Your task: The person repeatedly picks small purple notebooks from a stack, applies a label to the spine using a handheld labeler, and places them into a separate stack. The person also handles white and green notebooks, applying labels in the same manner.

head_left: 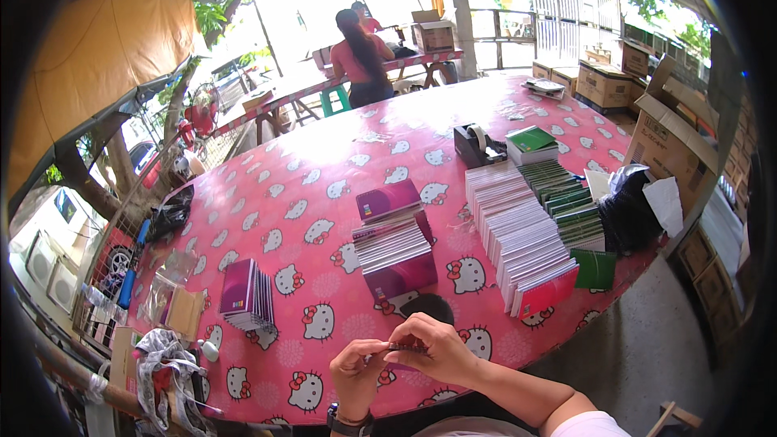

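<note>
Close to the table's near edge, my left hand [358, 372] and my right hand [435, 346] meet with fingers pinched on a small purple spiral-bound notebook [402, 366]. Only its dark bound edge and a bit of purple cover show; my fingers hide the rest. Just beyond them is a row of purple notebooks [398, 277], standing packed with covers facing me and one lying at the far end. A dark rounded object [429, 306] sits between that row and my right hand; its kind is unclear. To the left stands a shorter stack of purple notebooks [245, 295].
A pink patterned cloth covers the table [324, 235]. Rightward are long rows of red notebooks [518, 235] and green notebooks [564, 202], a tape dispenser [477, 146], a black bag [631, 210] and cardboard boxes [672, 146]. A person [360, 61] is at a far table.
</note>
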